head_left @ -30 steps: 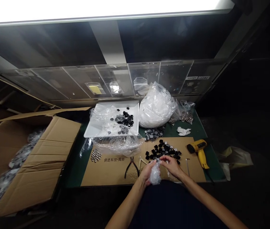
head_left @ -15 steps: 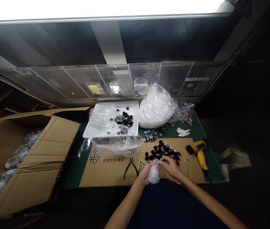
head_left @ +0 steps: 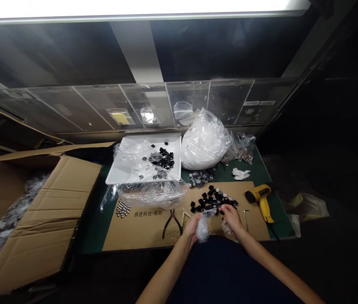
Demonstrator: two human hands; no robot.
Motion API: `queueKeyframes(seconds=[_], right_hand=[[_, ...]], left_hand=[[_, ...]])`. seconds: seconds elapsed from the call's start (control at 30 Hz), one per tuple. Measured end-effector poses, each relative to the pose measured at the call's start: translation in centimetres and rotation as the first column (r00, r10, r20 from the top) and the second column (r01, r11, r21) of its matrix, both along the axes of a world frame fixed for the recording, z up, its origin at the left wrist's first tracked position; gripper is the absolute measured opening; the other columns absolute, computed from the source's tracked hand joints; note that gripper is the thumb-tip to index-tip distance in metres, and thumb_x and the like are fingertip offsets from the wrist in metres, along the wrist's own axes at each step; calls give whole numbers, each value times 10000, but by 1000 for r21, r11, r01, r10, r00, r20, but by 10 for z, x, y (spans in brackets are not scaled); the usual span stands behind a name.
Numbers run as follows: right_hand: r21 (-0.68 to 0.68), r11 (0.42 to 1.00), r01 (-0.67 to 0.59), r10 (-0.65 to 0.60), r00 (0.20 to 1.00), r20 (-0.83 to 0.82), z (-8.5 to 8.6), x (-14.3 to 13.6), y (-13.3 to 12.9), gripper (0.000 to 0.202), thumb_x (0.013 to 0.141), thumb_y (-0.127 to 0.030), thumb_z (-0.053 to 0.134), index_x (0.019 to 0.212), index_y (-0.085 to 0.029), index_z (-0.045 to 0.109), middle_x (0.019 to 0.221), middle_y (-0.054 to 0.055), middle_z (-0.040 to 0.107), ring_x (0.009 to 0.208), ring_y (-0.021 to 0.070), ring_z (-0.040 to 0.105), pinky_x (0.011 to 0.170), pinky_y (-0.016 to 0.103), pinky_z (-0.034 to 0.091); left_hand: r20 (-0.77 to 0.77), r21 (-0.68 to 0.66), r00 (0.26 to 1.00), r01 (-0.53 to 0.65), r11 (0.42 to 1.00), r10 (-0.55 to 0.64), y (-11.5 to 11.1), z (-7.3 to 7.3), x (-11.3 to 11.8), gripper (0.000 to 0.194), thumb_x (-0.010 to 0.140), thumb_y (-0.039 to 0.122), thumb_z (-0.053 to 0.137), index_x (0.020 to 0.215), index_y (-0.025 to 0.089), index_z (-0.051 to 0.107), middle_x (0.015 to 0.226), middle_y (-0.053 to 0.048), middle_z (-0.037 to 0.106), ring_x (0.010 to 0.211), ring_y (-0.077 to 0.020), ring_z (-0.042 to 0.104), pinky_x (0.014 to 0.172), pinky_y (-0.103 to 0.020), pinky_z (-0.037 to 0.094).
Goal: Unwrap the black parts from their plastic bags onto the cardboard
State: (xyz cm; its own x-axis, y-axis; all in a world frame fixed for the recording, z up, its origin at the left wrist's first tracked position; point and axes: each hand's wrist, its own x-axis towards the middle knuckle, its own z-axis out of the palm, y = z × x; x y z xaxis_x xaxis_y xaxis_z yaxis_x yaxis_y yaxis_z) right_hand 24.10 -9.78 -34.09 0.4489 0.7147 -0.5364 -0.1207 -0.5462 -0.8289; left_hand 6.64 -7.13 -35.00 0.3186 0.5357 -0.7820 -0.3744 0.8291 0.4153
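Crumpled clear plastic [head_left: 202,229] is gripped by my left hand [head_left: 192,226] near the front edge of the cardboard sheet [head_left: 122,232]. To its right, my right hand [head_left: 232,219] is closed, with a smaller piece of clear plastic [head_left: 226,227] hanging below its fingers. A thin strip of clear film [head_left: 210,212] stretches from the left hand towards the right fingertips; whether it reaches them is unclear. Just behind both hands lies a pile of small black cubes [head_left: 212,197]. Black-handled pliers [head_left: 172,223] and a light-handled tool [head_left: 184,217] rest left of my left hand.
A white tray [head_left: 111,173] holds black pieces and plastic film. Behind the cubes stands a big plastic bag [head_left: 206,141]. On the right are a yellow heat gun [head_left: 263,200] and a hex key [head_left: 246,219]. Metal balls [head_left: 123,208] and an open carton [head_left: 39,219] are left.
My hands have moved apart, the right one slightly rightward. Clear film now shows between them, and a piece of plastic hangs under my right hand. The whole view has shifted slightly.
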Motion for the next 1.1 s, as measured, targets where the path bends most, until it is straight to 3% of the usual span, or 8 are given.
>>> queueKeyframes(seconds=[0.1, 0.17, 0.3, 0.47, 0.67, 0.9, 1.0, 1.1], right_hand=[[-28, 998, 49, -48, 999, 3, -2, 10, -2, 368, 690, -541, 614, 800, -190, 636, 727, 34, 667, 436, 103, 457, 412, 237, 327], [-35, 999, 40, -40, 999, 6, -3, 14, -5, 341, 681, -510, 628, 779, -184, 644, 787, 50, 688, 463, 104, 494, 429, 235, 348], [-69, 997, 39, -39, 999, 2, -5, 16, -9, 290, 665, -461, 639, 755, -185, 657, 776, 52, 694, 569, 147, 589, 487, 239, 406], [-41, 997, 67, -68, 998, 0, -9, 14, -11, 214, 650, -398, 627, 692, -190, 646, 719, 36, 682, 710, 172, 631, 665, 255, 471], [-36, 999, 22, -22, 1000, -1, -19, 20, -6, 188, 673, -374, 611, 717, -197, 656, 701, 27, 673, 695, 169, 614, 708, 277, 464], [-25, 997, -72, 74, 995, 67, -38, 37, 22, 219, 727, -385, 557, 752, -189, 652, 742, 34, 690, 733, 181, 638, 713, 269, 479], [-128, 972, -196, 222, 947, 232, -47, 49, 59, 212, 770, -338, 533, 847, -200, 676, 857, 36, 725, 818, 185, 667, 764, 264, 493], [-246, 941, -233, 309, 888, 341, -58, 57, 116, 253, 798, -336, 571, 991, -216, 680, 970, 49, 731, 909, 202, 675, 829, 279, 491]], left_hand=[[-149, 119, 986, -51, 992, 69, 4, -3, 1, 241, 616, 266, 775, 766, 145, 631, 600, 13, 615, 514, -123, 537, 547, -233, 402], [-277, 208, 958, -19, 978, 77, 11, -1, 3, 241, 627, 301, 775, 785, 155, 667, 628, 22, 628, 551, -117, 532, 567, -225, 390], [-562, 350, 826, 190, 917, 44, 29, 9, 11, 240, 645, 359, 750, 772, 159, 712, 708, -6, 679, 678, -161, 584, 678, -252, 423], [-716, 450, 698, 451, 771, 10, 38, 14, 21, 280, 756, 405, 636, 858, 164, 735, 834, -55, 731, 791, -209, 636, 773, -298, 455], [-808, 450, 586, 549, 704, 59, 44, 13, 36, 294, 811, 413, 576, 910, 189, 738, 917, -77, 743, 840, -217, 658, 804, -305, 464], [-779, 439, 627, 548, 712, -2, 49, 31, 33, 260, 811, 401, 565, 848, 174, 687, 768, -36, 695, 704, -177, 613, 689, -262, 457], [-794, 406, 607, 497, 767, 28, 46, 36, 22, 230, 764, 369, 592, 851, 173, 677, 812, -38, 691, 738, -181, 614, 701, -265, 466], [-736, 408, 674, 363, 838, 67, 37, 41, 8, 258, 697, 315, 620, 891, 156, 681, 1009, -93, 711, 865, -216, 643, 757, -287, 488]])
